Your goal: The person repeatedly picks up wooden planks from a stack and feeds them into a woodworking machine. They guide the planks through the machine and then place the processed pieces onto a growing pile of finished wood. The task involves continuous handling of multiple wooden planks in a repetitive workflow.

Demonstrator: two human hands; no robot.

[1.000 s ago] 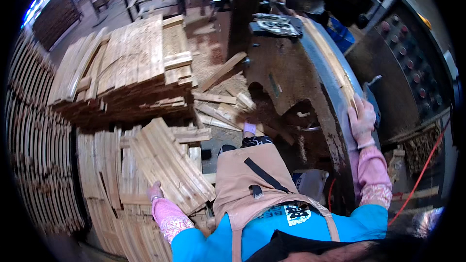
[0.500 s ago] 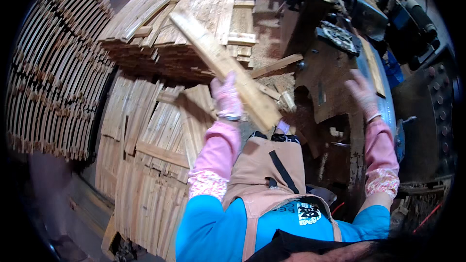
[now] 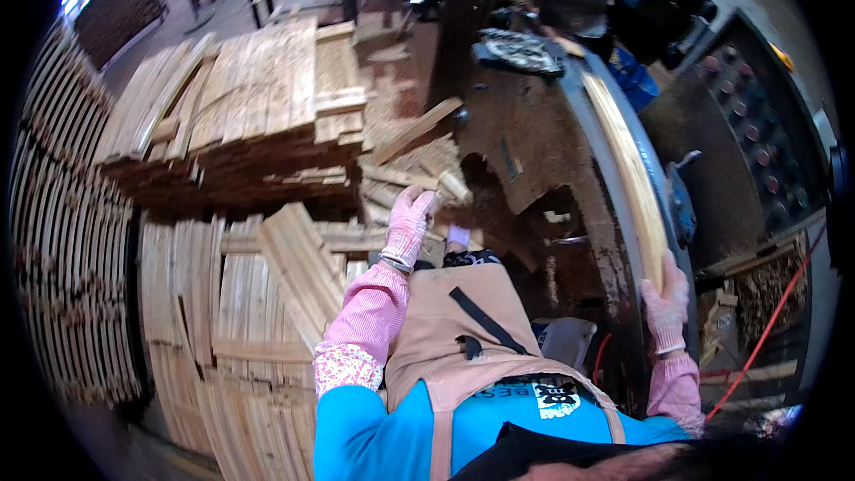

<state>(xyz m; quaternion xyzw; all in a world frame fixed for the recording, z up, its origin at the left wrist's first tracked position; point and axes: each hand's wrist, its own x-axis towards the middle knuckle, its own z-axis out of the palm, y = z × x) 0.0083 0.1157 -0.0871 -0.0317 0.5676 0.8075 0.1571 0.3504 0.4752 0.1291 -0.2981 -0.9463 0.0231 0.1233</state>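
Observation:
My right hand (image 3: 667,305), in a light glove, grips the near end of a long, narrow wooden board (image 3: 629,156). The board lies lengthwise along the metal guide of a woodworking machine (image 3: 521,125), on my right. In front of my apron, my left hand (image 3: 411,224) is raised in a pink-and-white glove. Its fingers are loosely bent and no board is in it. Below and left of that hand, a wide board (image 3: 303,272) lies slantwise on a low stack of boards (image 3: 258,303).
A taller stack of boards (image 3: 258,80) stands at the far left, beside slatted stacks (image 3: 71,258) along the left rim. Offcuts (image 3: 419,180) lie among wood shavings ahead of my left hand. A dark panel with round knobs (image 3: 753,116) and a red hose (image 3: 770,321) are at right.
The board my left hand held is no longer in it. My right hand has come down toward me and closed on the board along the guide. My view has swung right.

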